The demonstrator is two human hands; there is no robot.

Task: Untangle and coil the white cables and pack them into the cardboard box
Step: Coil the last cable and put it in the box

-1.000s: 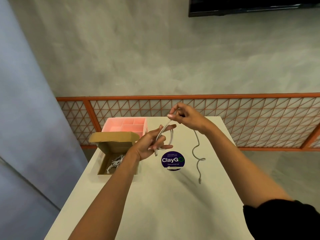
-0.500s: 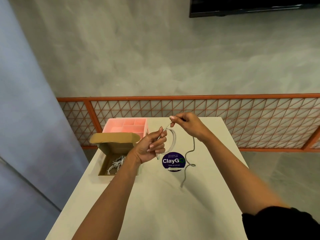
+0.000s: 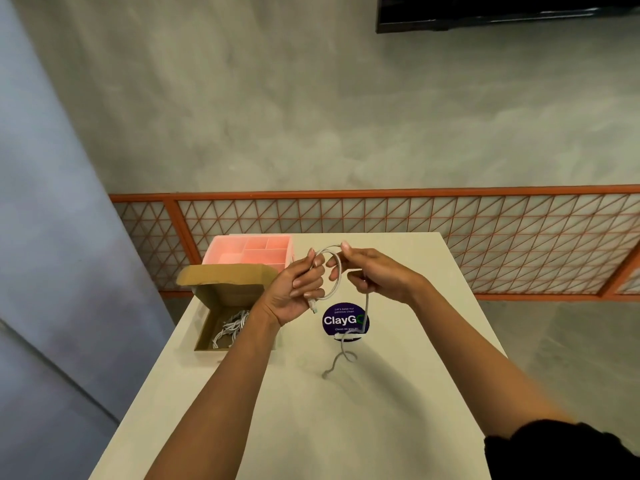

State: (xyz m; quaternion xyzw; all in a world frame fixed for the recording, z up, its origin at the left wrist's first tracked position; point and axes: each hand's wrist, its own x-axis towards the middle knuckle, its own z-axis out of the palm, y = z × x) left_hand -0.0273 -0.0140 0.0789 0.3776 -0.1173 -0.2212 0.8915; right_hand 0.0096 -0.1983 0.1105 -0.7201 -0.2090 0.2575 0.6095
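A white cable (image 3: 336, 282) is held above the white table (image 3: 398, 393) as a small loop between both hands. My left hand (image 3: 294, 292) grips the coil, with one plug end poking out below its fingers. My right hand (image 3: 374, 275) pinches the top of the loop, and the loose tail hangs from it down to the tabletop. The open cardboard box (image 3: 207, 292) stands at the table's left edge, just left of my left wrist. Coiled white cables (image 3: 231, 327) lie inside it.
A pink compartment tray (image 3: 249, 252) sits behind the box at the far left corner. A round dark "ClayGo" sticker (image 3: 341, 320) is on the tabletop under the hanging tail. An orange lattice railing (image 3: 485, 237) runs behind the table.
My right hand has swung back toward my left hand and laid another turn onto the loop. The hanging tail has become shorter and shifted left over the sticker.
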